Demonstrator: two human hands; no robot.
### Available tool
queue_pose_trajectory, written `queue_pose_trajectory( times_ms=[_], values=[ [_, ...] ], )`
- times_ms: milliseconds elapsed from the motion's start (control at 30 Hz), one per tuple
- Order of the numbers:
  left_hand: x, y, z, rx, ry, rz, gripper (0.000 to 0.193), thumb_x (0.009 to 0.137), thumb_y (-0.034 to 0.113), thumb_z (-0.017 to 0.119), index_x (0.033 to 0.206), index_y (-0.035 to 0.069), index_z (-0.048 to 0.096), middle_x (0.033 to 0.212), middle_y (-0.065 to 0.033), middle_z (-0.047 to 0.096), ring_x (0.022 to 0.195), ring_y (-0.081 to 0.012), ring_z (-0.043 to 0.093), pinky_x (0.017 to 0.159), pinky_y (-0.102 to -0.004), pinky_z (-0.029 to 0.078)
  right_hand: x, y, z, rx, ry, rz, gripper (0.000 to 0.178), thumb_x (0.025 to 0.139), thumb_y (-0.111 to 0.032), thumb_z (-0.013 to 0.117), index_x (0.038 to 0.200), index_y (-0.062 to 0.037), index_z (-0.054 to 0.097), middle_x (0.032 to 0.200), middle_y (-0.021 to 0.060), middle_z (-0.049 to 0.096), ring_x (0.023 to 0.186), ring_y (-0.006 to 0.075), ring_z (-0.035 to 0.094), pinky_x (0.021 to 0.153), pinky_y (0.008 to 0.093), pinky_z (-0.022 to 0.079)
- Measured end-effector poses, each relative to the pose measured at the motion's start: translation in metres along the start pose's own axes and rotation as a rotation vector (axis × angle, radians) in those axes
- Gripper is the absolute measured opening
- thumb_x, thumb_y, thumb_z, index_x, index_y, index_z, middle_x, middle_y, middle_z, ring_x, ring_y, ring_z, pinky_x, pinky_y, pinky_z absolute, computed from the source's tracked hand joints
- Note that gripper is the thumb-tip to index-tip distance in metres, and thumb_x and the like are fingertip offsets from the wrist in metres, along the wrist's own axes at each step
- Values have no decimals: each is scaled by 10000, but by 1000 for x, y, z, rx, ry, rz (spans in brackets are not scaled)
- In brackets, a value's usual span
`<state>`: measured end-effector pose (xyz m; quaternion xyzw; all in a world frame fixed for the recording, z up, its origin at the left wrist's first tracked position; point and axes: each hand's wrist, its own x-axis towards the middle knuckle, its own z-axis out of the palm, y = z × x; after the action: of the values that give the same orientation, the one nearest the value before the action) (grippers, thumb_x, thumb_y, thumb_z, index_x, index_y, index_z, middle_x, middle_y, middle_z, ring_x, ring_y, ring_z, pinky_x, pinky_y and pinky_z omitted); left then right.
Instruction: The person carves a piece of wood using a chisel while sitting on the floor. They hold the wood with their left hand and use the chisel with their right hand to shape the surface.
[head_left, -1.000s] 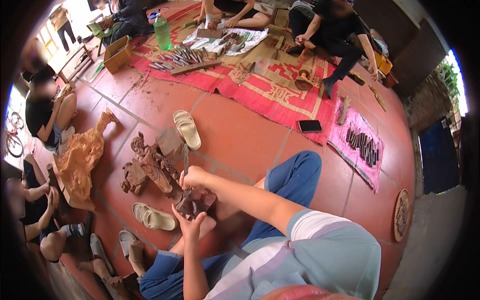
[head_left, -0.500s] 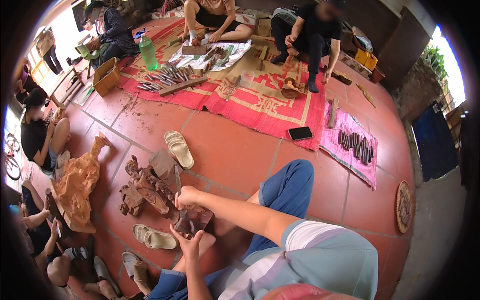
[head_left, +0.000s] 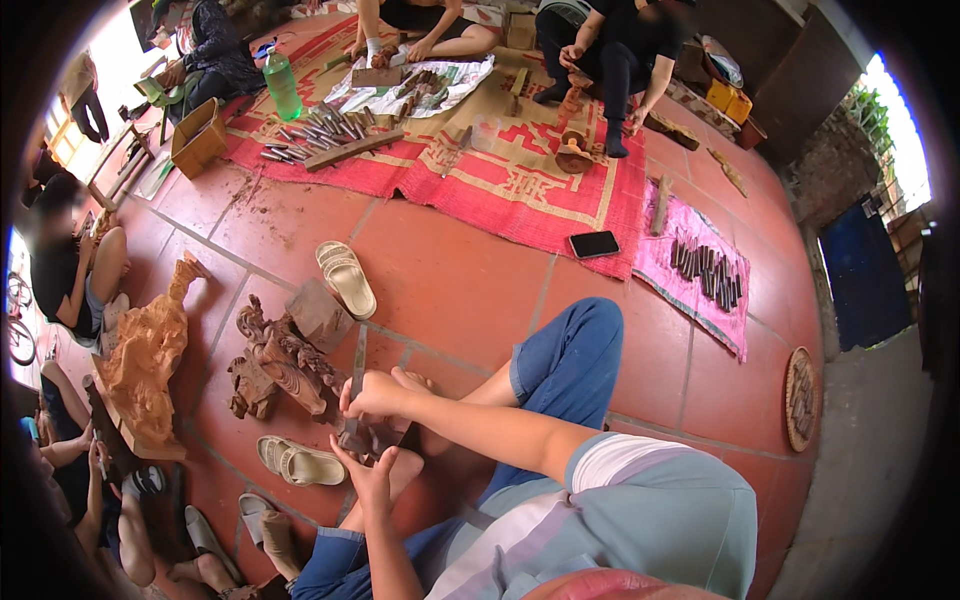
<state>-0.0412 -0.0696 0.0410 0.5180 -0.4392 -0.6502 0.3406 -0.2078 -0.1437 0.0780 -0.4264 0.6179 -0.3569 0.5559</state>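
The right hand (head_left: 372,397) is closed around a chisel (head_left: 357,372) standing upright, while just below it the left hand (head_left: 368,478) presses the small dark wood piece (head_left: 372,440) against the foot, probably to keep it steady.

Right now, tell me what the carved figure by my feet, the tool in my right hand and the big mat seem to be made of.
Carved figure: looks like unfinished brown wood, matte with rough-cut relief.
Tool in the right hand: likely a metal blade, thin, grey and dull.
Mat: probably woven fibre or plastic, red and tan pattern, flat.
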Motion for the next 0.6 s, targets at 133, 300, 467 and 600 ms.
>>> queue_pose_trajectory(
  times_ms=[133, 300, 467, 600],
  values=[
    [1, -4, -1, 68, 4, 59, 1163, 709, -18, 788, 1533, 125, -20, 1451, -203, 290, 1306, -304, 374, 1067, -389, 353, -2, -1, -11, 37, 27, 13, 175, 625, -82, 720, 800, -90, 721, 749, 61, 699, 698, 167, 653, 655, 321, 508],
    [2, -4, -4, -16, -3, -4, 1167, 706, -16, 790, 1533, 129, -20, 1449, -214, 289, 1311, -308, 373, 1065, -390, 357, -3, 7, -7, 46, 1, 23, 173, 690, -135, 736, 859, -104, 712, 770, 29, 699, 709, 139, 643, 648, 300, 495],
    [5, -7, 0, 56, -15, 37, 1162, 706, -19, 787, 1529, 110, -23, 1443, -220, 293, 1298, -307, 385, 1065, -393, 355, -1, 19, -5, -24, -117, -127, 208, 735, -298, 743, 901, -175, 718, 848, -1, 723, 778, 146, 672, 708, 319, 503],
    [4, -6, -10, 63, 10, -8, 1156, 711, -8, 786, 1528, 102, -25, 1442, -214, 306, 1301, -306, 384, 1070, -393, 347, -33, -42, -23, -105, -14, 161, 194, 731, -251, 751, 892, -150, 711, 850, 12, 723, 774, 153, 671, 719, 324, 507]
  ],
)
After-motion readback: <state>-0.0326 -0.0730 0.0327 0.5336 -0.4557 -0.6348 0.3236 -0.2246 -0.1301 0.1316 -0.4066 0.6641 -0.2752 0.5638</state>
